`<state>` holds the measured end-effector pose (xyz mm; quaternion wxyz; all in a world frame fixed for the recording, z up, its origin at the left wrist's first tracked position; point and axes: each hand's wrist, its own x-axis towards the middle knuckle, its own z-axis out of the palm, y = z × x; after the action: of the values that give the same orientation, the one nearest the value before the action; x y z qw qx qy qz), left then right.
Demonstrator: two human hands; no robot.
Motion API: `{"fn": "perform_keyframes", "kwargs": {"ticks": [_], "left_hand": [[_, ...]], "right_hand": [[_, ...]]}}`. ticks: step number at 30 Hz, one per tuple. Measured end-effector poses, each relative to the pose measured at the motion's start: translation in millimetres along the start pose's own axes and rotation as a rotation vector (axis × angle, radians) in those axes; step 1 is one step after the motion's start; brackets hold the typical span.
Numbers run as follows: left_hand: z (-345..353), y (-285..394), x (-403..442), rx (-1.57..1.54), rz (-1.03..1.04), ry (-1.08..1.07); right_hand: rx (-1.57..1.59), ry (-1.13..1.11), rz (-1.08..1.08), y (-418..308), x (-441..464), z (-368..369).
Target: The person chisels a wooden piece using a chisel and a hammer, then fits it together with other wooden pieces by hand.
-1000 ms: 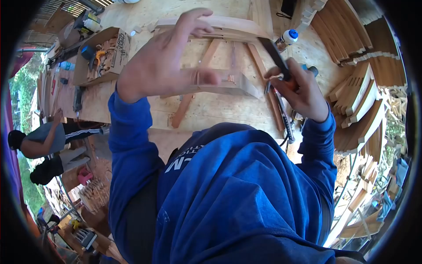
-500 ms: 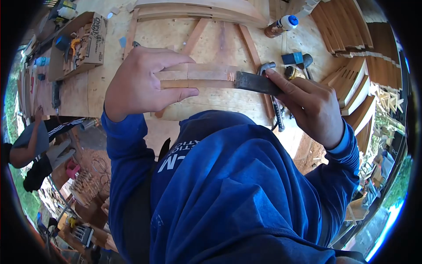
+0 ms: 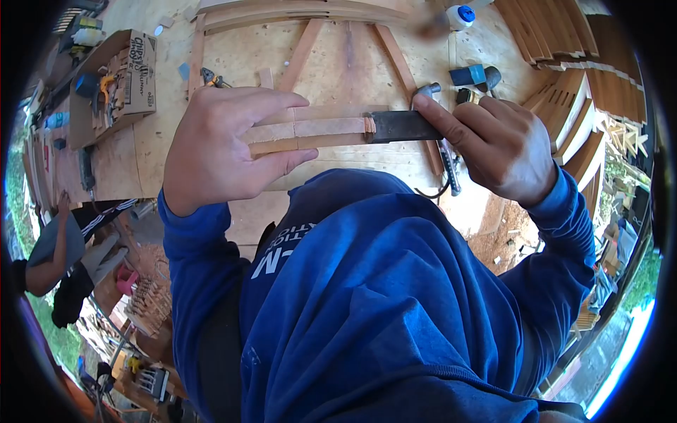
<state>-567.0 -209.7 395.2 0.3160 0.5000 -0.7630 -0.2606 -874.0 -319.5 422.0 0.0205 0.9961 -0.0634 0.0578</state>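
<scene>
A pale wooden piece (image 3: 324, 128) lies crosswise in front of my chest, a joint line near its middle. My left hand (image 3: 229, 148) grips its left end between thumb and fingers. Fingers wrapped round its handle, my right hand (image 3: 493, 144) holds a dark flat-bladed tool (image 3: 403, 127). The blade lies along the right part of the wood, its edge beside a rough, reddish patch. The handle is mostly hidden in my right hand.
Beyond the wood are slats on the workbench (image 3: 247, 56), a hammer (image 3: 427, 89), a bottle (image 3: 460, 17) and pliers (image 3: 211, 77). A cardboard box (image 3: 141, 74) of offcuts stands left. Curved boards (image 3: 550, 32) are stacked right. Another person (image 3: 56, 247) is at the far left.
My left hand has come down and taken hold of the wooden piece. My right hand has lowered the blade onto it, and both hands have since shifted slightly toward my body.
</scene>
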Motion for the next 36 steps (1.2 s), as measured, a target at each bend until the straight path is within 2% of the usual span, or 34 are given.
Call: {"fn": "perform_keyframes", "kwargs": {"ticks": [7, 11, 14, 16, 18, 20, 21, 23, 25, 27, 29, 31, 33, 34, 36], "left_hand": [[-2, -2, 5, 0.036, 0.000, 0.006], [-5, 1, 7, 0.032, -0.048, -0.058], [-3, 4, 7, 0.065, -0.044, -0.066], [-4, 4, 12, -0.026, -0.155, -0.057], [-7, -3, 18, -0.024, -0.132, -0.085], [-10, -4, 17, -0.013, -0.115, -0.099], [-10, -2, 15, -0.029, -0.169, -0.106], [-15, 3, 17, -0.030, -0.221, -0.110], [-15, 8, 16, 0.079, -0.160, -0.152], [-14, 20, 19, 0.095, -0.095, -0.132], [-12, 31, 23, 0.118, -0.022, -0.127], [-10, 40, 32, 0.170, 0.153, -0.226], [-5, 42, 35, 0.199, 0.196, -0.270], [-3, 43, 37, 0.213, 0.234, -0.303], [-3, 46, 39, 0.219, 0.238, -0.338]], "right_hand": [[-0.139, 0.001, 0.022, -12, 3, -4], [0.077, 0.092, 0.161, -22, -6, 19], [-0.004, 0.013, 0.077, -10, -7, 17], [0.088, 0.120, 0.046, 4, -7, 34], [0.077, 0.199, 0.037, 7, -7, 58], [0.422, 0.448, 0.091, 1, -4, 85], [0.556, 0.622, 0.167, -9, -2, 95], [0.599, 0.866, 0.405, -26, -9, 104], [1.033, 0.993, 0.856, -41, -37, 140], [1.671, 1.151, 1.309, -51, -66, 134], [2.063, 0.833, 1.424, -60, -132, 147], [1.631, 0.699, 1.531, -96, -153, 151], [1.703, 0.681, 1.659, -116, -161, 137], [1.716, 0.640, 1.576, -121, -169, 132], [1.544, 0.728, 1.551, -131, -167, 125]]}}
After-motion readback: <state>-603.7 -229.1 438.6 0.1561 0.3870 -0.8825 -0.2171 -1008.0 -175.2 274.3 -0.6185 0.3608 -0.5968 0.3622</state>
